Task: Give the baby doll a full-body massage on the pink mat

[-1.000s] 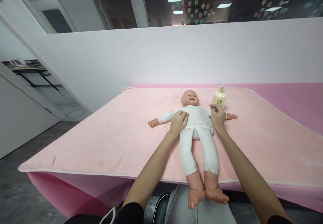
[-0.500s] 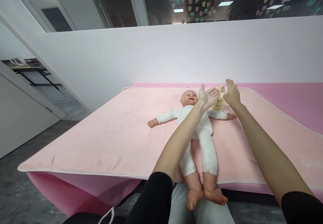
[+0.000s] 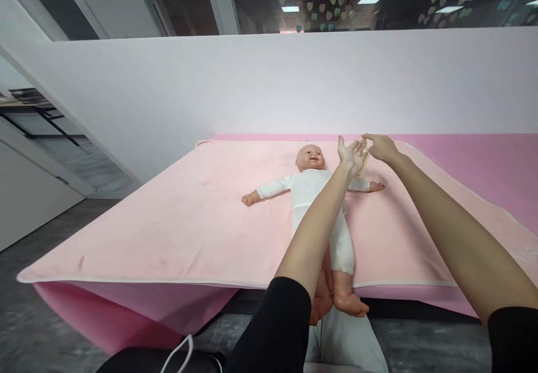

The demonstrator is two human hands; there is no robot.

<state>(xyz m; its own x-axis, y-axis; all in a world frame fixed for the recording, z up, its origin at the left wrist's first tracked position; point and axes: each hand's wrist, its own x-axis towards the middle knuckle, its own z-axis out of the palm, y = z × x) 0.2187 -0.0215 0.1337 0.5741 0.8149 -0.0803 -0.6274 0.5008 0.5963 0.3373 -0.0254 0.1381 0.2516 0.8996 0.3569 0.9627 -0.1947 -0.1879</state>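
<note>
A baby doll in a white cloth body lies on its back, arms spread, on a pink blanket. Behind its left arm stands a pale yellow pump bottle, largely hidden by my hands. My left hand is open, palm up and fingers spread, just in front of the bottle. My right hand reaches in from the right, its fingers stretched over the bottle's pump top; whether they touch it, I cannot tell. My left forearm passes over the doll's body and partly hides its legs.
A white wall with a dark window above stands behind the table. Pink covering hangs over the table's front edge. At the bottom, a white cable lies by a dark object, near my legs.
My right hand has come left and turned, its fingers now over the pump top. My left hand has shifted slightly right, palm still up. The view has moved a little.
</note>
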